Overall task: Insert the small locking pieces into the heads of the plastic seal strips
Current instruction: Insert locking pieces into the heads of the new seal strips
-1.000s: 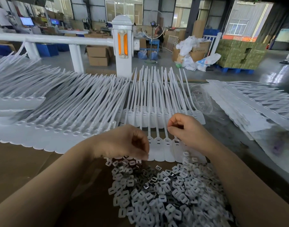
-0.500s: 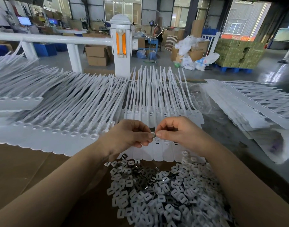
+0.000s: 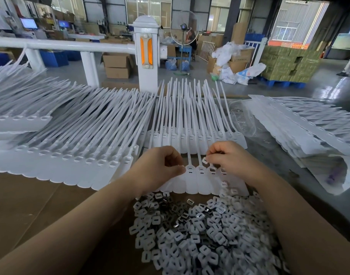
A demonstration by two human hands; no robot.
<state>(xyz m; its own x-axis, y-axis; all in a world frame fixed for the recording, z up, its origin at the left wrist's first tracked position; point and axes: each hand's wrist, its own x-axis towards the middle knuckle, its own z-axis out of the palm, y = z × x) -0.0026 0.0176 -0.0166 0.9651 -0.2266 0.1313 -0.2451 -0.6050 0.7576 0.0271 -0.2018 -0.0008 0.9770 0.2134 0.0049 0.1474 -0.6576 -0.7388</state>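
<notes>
The brown tabletop (image 3: 27, 205) carries white plastic seal strips (image 3: 74, 139) fanned in overlapping rows from its left edge across the middle, with a further stack of strips (image 3: 301, 124) along the right edge. At the near edge lies a heap of small locking pieces (image 3: 192, 235), white frames mixed with dark metal ones. Just beyond the heap sits a short row of strip heads (image 3: 198, 175), flat tabs toward the near edge. The left hand (image 3: 160, 167) curls its fingers, the thumb pressing that row's left end. The right hand (image 3: 229, 157) pinches one locking piece (image 3: 204, 160) just above a head in the row.
</notes>
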